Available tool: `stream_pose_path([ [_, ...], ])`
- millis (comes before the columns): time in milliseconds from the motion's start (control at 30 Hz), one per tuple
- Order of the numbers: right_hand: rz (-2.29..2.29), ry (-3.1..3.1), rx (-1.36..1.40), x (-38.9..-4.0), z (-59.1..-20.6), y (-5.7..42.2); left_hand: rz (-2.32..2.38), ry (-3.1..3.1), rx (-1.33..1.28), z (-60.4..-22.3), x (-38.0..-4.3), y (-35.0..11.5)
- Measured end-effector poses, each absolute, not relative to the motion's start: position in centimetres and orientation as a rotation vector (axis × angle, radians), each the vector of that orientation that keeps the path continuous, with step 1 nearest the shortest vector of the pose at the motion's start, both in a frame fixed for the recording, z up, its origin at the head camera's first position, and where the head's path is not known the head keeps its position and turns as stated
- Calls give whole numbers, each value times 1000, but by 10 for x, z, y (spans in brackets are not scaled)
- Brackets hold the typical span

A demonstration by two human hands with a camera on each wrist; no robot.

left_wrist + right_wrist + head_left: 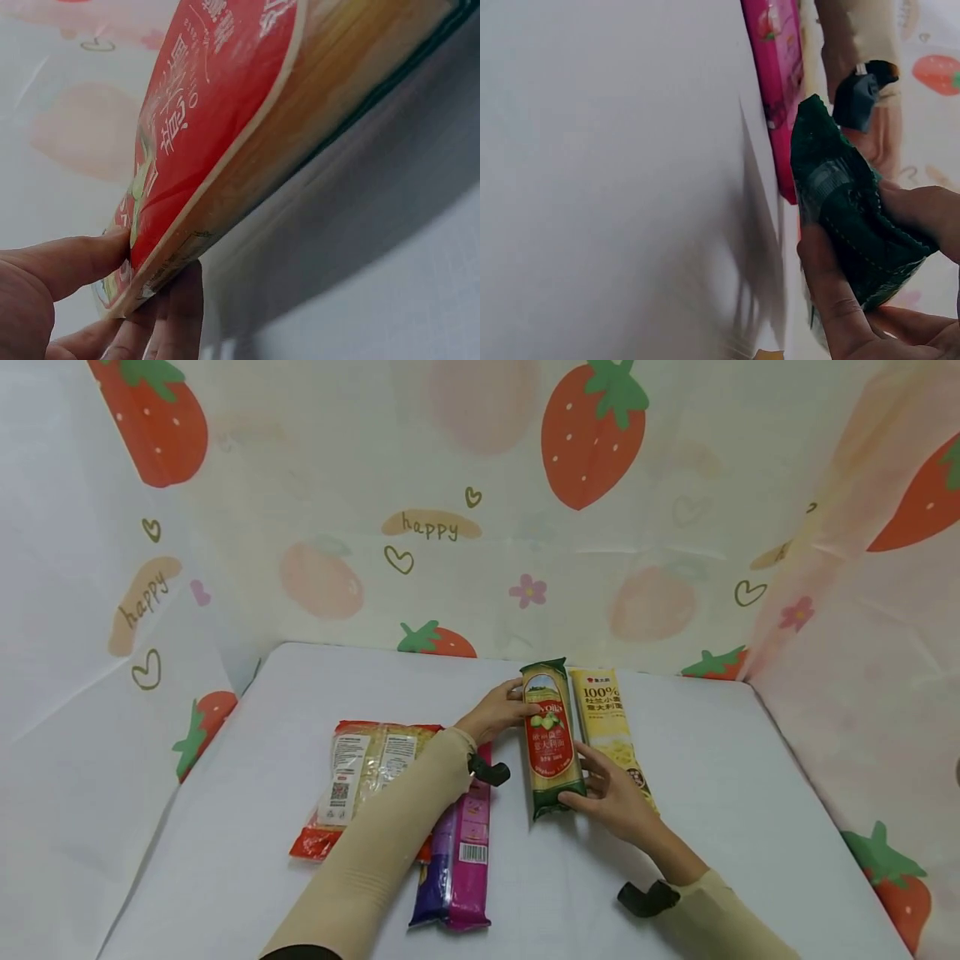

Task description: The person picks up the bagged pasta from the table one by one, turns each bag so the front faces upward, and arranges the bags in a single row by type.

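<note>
A packet of spaghetti (551, 747) with a red label, tan sides and green ends is between both hands, its front facing up. My left hand (495, 712) pinches its upper left edge; in the left wrist view the thumb lies on the front of the packet (214, 127) and the fingers are underneath. My right hand (618, 797) grips the lower right end. The right wrist view shows thumb and fingers around the crimped green end (847, 217). The packet is raised off the table, casting a shadow. To its right lies a yellow pasta packet (603, 714), partly behind my right hand.
On the left of the white table (712, 760) lies a red-and-clear packet (375, 760) with white labels. A purple-and-pink packet (468, 852) lies beside it, partly under my left forearm. A strawberry-print cloth (480, 585) stands behind the table and at the sides.
</note>
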State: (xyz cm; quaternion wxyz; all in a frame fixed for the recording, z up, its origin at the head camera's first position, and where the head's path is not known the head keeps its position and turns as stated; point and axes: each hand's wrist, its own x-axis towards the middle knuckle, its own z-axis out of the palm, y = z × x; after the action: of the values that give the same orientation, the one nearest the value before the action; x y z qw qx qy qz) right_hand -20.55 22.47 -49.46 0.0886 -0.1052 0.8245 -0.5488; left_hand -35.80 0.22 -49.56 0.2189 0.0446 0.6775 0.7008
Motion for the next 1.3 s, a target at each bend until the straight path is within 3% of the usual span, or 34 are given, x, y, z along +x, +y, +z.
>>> stream_pose_path([
  [667, -1496, 2515, -243, -218, -502, 234, 1833, 1950, 93, -509, -363, 11],
  [1300, -1194, 2645, -241, -218, -481, 233, 1784, 2021, 153, -508, -359, 16],
])
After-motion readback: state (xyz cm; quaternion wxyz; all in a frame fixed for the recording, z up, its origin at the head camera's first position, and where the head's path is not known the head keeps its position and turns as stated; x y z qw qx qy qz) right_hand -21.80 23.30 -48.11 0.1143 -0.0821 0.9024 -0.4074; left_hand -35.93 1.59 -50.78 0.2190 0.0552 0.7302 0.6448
